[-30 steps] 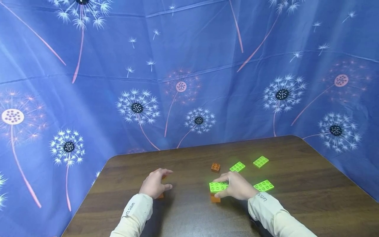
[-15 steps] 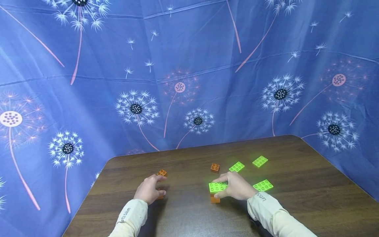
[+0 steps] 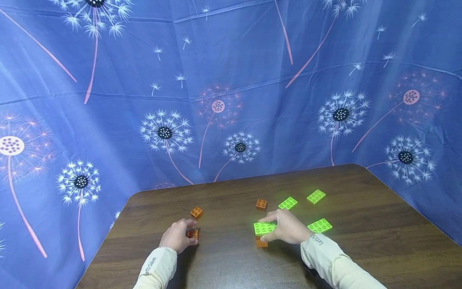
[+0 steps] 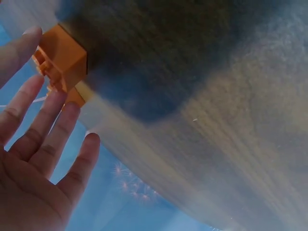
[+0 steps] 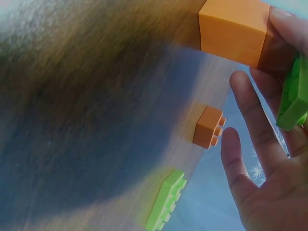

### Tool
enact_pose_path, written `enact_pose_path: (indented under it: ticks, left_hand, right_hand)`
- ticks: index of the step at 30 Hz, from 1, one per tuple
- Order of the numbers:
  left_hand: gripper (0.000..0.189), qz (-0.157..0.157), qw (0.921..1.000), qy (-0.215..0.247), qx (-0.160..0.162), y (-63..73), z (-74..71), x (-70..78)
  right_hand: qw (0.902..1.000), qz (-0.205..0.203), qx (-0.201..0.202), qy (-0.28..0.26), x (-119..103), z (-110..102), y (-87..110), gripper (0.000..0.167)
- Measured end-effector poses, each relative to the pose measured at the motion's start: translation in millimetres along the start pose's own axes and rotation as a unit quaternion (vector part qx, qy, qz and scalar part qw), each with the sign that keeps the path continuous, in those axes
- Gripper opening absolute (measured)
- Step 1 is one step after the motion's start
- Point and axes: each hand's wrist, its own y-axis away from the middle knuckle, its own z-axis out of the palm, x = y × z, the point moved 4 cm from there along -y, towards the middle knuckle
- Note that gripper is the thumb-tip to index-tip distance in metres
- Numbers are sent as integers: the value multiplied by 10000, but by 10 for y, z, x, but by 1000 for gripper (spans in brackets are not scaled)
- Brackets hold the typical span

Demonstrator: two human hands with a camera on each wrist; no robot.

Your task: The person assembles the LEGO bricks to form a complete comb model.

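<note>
In the head view my left hand [image 3: 176, 236] reaches round an orange building brick [image 3: 193, 234], its thumb and fingers spread on either side. The left wrist view shows the fingers fairly straight beside that brick [image 4: 65, 53]; whether they touch it cannot be told. A second orange brick [image 3: 196, 212] lies just beyond. My right hand [image 3: 288, 228] pinches a small stack: a flat lime-green brick [image 3: 264, 228] on top of an orange brick [image 3: 262, 241]. Thumb and fingers lie on the orange brick [image 5: 233, 33] in the right wrist view, with the other fingers extended.
Behind the right hand stand another orange brick [image 3: 261, 204] and two lime-green bricks, one nearer [image 3: 288, 203] and one farther right [image 3: 316, 196]. A third green brick [image 3: 320, 225] lies beside the right wrist. The brown table [image 3: 223, 257] meets a blue dandelion-print cloth [image 3: 202, 120] behind it.
My left hand has moved left and toward me, uncovering the far orange brick and coming round the near one. The right hand keeps its hold on the stack, almost unmoved.
</note>
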Motion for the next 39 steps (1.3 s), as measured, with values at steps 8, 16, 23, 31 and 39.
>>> enact_pose_path:
  ticks: [8,16,23,31,39]
  left_hand:
    - [42,-57,9999,-27,-82,5,53,3]
    - [40,-193,9998,-59,-63,5,101,-34]
    - [39,-168,9999,-33,-8,9,119,-36]
    - [37,-140,9998,-145,28,7,105,-9]
    - [37,-130,9999,-98,19,-33,72,54]
  right_hand:
    - [10000,-32,-28,57,3,4,3,51]
    - [9999,-86,-71,56,-14,-2,9,53]
    - [9999,-44,-83,-49,-27,-5,17,52]
    - [9999,9,-66,-86,-40,-9,23,52]
    - [10000,-58,-68,-24,-37,-15,26,51]
